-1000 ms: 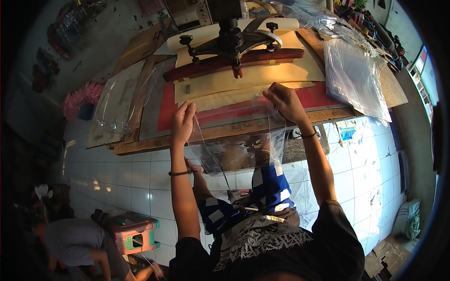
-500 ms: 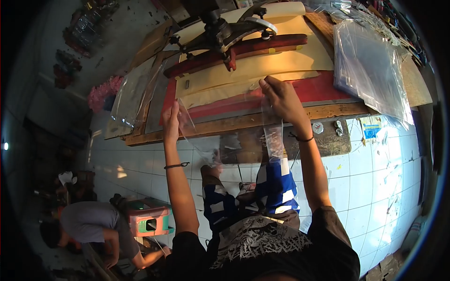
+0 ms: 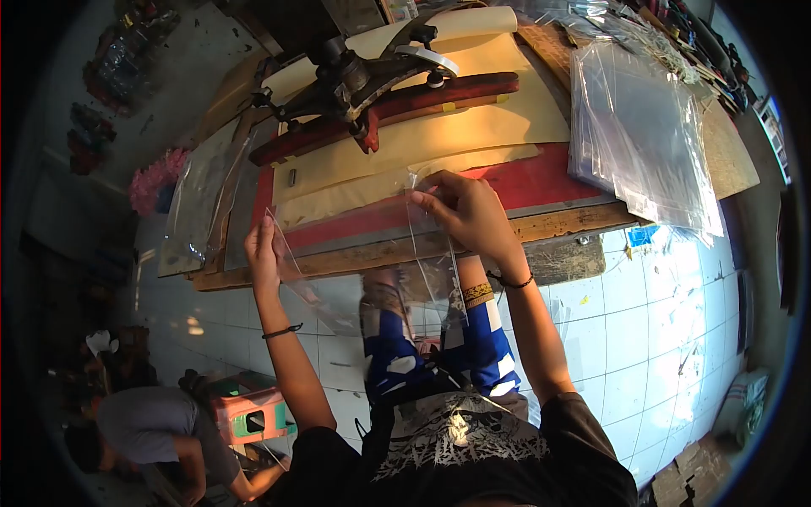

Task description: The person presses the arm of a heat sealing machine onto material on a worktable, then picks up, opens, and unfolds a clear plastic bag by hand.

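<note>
Transparent plastic sheet (image 3: 365, 258) hangs at the workbench (image 3: 574, 223), pointing downward, long axis unclear. We note left hand (image 3: 263, 253) and right hand (image 3: 466, 213), fingers curled, pinching its upper sides; its right side slants more than earlier.

Plastic sheet: one clear, colourless, thin piece (image 3: 359, 258), see-through enough that the red and yellow layers behind it show
Shine: pale glints along the side edges and on the lower right part
Left edge: a straight line slanting down and to the right from the left hand (image 3: 263, 253), pinched near its top corner
Right edge: a narrow, strip-like band running downward from the right hand (image 3: 469, 211), its upper end at the thumb and fingers
Pose: spread between both hands, tilted, the lower part hanging toward the knees
Place: in the air, over the near edge of the surface (image 3: 541, 226)
Layers: single or double, cannot tell
</note>
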`<state>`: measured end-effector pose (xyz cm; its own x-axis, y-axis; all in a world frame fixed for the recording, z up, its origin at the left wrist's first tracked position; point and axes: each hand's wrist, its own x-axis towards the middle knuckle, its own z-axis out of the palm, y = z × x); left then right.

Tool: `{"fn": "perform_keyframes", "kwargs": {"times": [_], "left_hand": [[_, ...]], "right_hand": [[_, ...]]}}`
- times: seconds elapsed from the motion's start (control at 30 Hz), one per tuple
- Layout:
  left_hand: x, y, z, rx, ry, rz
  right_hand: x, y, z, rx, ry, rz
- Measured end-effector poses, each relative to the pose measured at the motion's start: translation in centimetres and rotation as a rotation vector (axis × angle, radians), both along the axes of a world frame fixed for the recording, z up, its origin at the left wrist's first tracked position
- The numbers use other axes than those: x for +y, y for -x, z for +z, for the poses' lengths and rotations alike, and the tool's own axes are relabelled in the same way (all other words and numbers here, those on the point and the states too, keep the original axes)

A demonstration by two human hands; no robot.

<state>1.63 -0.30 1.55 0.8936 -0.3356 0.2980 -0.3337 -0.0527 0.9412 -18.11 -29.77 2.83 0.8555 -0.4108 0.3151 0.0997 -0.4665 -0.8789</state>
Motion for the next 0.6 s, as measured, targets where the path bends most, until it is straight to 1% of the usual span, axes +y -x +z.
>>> {"fn": "perform_keyframes", "kwargs": {"times": [0.1,0.2,0.23,0.27,0.3,0.43,0.47,0.53,0.6], "left_hand": [[0.8,-0.4,-0.4,0.056,-0.035,-0.019],[1.0,-0.8,-0.7,0.075,-0.003,-0.143],[0.8,-0.8,-0.5,0.085,-0.001,-0.125],[0.6,-0.6,-0.3,0.097,-0.003,-0.109],[0.5,-0.4,-0.1,0.113,-0.006,-0.093],[1.6,-1.2,-0.9,0.126,0.006,-0.277],[1.7,-1.2,-1.0,0.124,0.044,-0.326],[1.3,-0.6,0.5,0.107,0.128,-0.415],[0.9,0.6,1.7,-0.278,-0.012,-0.186]], "right_hand": [[-0.2,0.0,0.3,0.006,-0.058,0.013],[-0.1,-0.5,-0.5,-0.058,-0.098,-0.019],[0.1,-0.6,-0.5,-0.09,-0.112,-0.036],[0.0,-0.4,-0.2,-0.028,-0.063,-0.034],[0.3,-0.4,0.1,-0.046,-0.086,-0.032],[0.9,-0.2,0.5,-0.126,-0.154,-0.042],[0.9,-0.2,0.1,-0.141,-0.182,-0.044],[1.6,0.6,0.5,-0.173,-0.211,-0.053],[2.9,2.5,1.8,-0.102,-0.156,-0.062]]}}
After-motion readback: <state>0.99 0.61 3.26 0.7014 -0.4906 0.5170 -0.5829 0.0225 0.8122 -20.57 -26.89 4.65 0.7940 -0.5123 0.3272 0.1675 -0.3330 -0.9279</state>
